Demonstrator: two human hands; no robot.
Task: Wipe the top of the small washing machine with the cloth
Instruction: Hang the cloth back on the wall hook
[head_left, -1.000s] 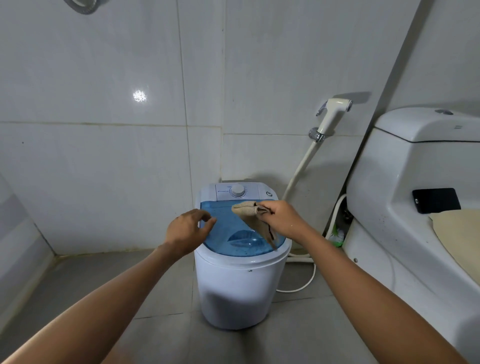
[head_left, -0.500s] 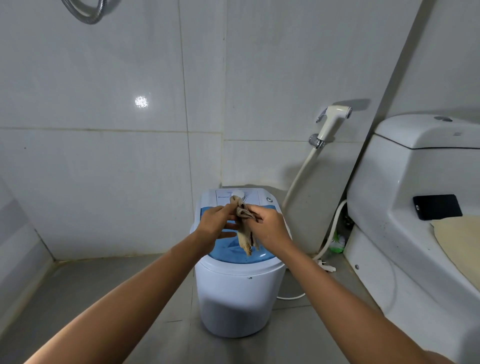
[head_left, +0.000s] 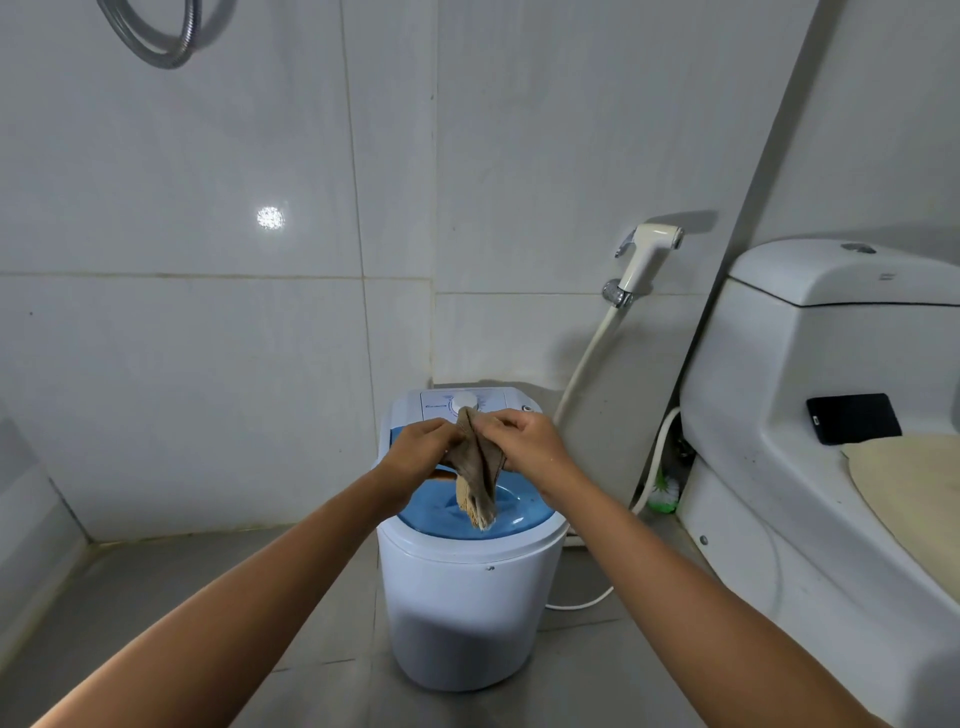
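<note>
A small white washing machine (head_left: 467, 613) with a translucent blue lid (head_left: 524, 506) and a white dial at the back stands on the floor by the wall. Above its lid I hold a beige-brown cloth (head_left: 477, 470) with both hands. My left hand (head_left: 418, 454) grips its left side and my right hand (head_left: 527, 444) grips its right side. The cloth is bunched and hangs down, its lower end just over the lid; whether it touches is unclear.
A white toilet (head_left: 810, 467) stands at the right, with a black phone (head_left: 854, 418) on its ledge and a cream seat cover. A bidet sprayer (head_left: 647, 260) and hose hang on the wall behind the machine. A green brush (head_left: 665, 491) sits low between them. Grey floor tiles surround.
My left hand came in from the machine's left edge and took hold of the cloth. Both hands now hold it together above the lid, and the cloth hangs down between them.
</note>
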